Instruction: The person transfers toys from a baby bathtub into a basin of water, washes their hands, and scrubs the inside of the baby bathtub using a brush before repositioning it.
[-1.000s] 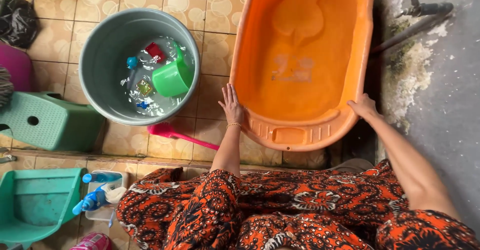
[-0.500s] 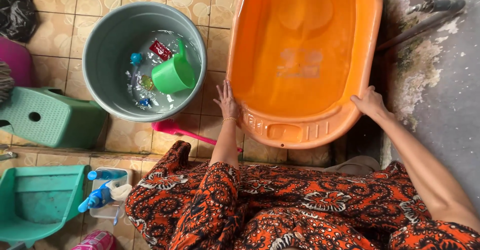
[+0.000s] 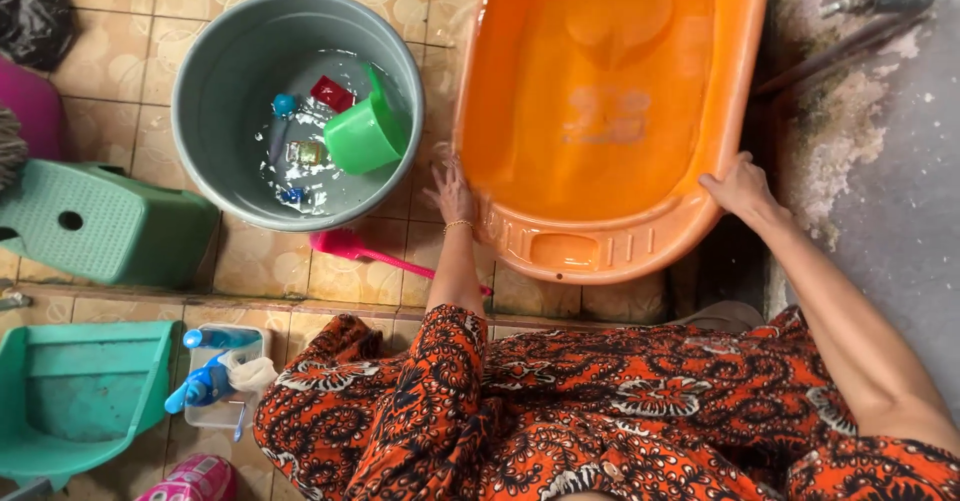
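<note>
Since half a second ago, the orange tub [image 3: 610, 111] sits a little higher and tilts further away. Both hands stay on its near rim. Left hand [image 3: 453, 193] lies flat against the tub's left corner, fingers spread and blurred. Right hand [image 3: 740, 187] curls over the right corner, gripping the rim. Left of the tub stands a grey bucket [image 3: 215, 81] with a green scoop [image 3: 365, 131] afloat.

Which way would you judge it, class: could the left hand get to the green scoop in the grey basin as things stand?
Probably yes. The left hand rests on the orange tub, beside the open-topped grey basin; nothing covers the green scoop.
</note>
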